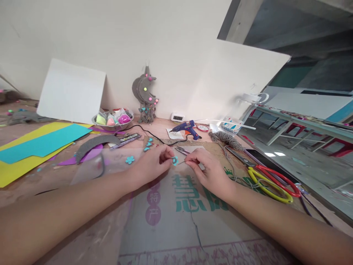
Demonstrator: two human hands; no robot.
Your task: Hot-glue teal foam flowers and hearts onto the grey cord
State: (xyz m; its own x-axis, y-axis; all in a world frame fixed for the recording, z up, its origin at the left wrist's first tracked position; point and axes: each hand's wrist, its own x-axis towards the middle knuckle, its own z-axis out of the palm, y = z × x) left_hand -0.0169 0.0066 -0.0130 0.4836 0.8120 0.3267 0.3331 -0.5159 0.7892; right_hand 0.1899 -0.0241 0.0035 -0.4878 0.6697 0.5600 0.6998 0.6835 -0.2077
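Note:
My left hand (154, 163) is closed, thumb and fingertips pinching a small teal flower (175, 161) with a dark ring or loop at its middle. From the right, my right hand (206, 169) pinches a thin grey strand (181, 162) that reaches toward this flower; whether the two are joined I cannot tell. A second teal flower (129, 159) lies flat on the clear plastic sheet left of my hands. Just beyond my left hand are several teal heart-like pieces (148, 144). Tweezers or a similar slim metal tool (182, 151) rest behind the held flower.
Printed cardboard (165, 228) lies beneath my hands. Behind it are a blue glue gun (183, 127), a bowl (113, 127) of bagged clay and grey yarn (226, 140). Scissors (271, 184) and a phone (271, 165) lie right; coloured sheets (44, 141) lie left. A moon ornament (146, 90) hangs behind.

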